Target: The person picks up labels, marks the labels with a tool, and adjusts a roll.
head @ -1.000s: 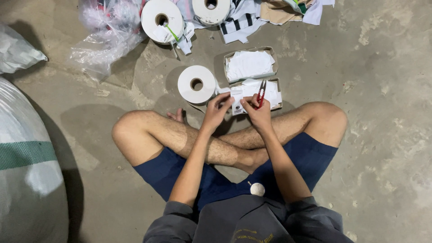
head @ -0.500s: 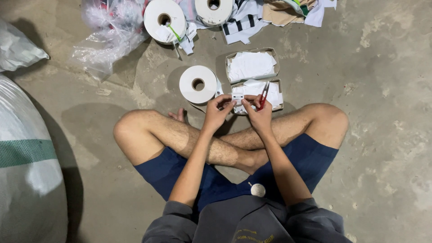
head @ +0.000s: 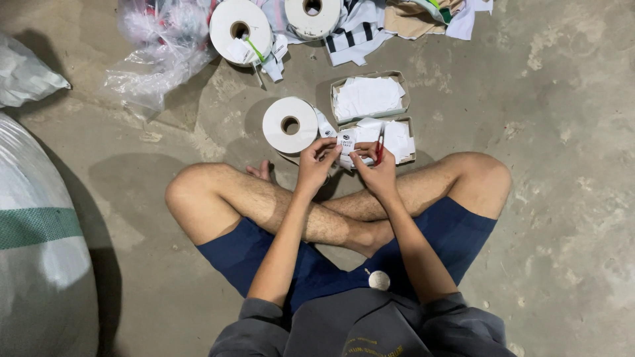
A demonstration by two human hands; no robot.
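I sit cross-legged on a concrete floor. My left hand (head: 316, 160) pinches the end of a white label tape (head: 346, 141) that runs from a white roll (head: 290, 125) lying flat just left of my hands. My right hand (head: 370, 166) holds small red-handled scissors (head: 380, 143), blades pointing up, and also touches the printed label. Both hands meet above a small cardboard box (head: 405, 157) with cut white labels in it.
A second cardboard box (head: 370, 97) of white labels lies behind the first. Two more white rolls (head: 239, 31) (head: 312, 16) rest further back beside crumpled clear plastic (head: 159, 53) and striped cloth (head: 360, 33). A large white sack (head: 40, 244) stands at the left.
My hands have shifted slightly on the label strip; the scissors stay upright in my right hand. The view has tilted down a little.
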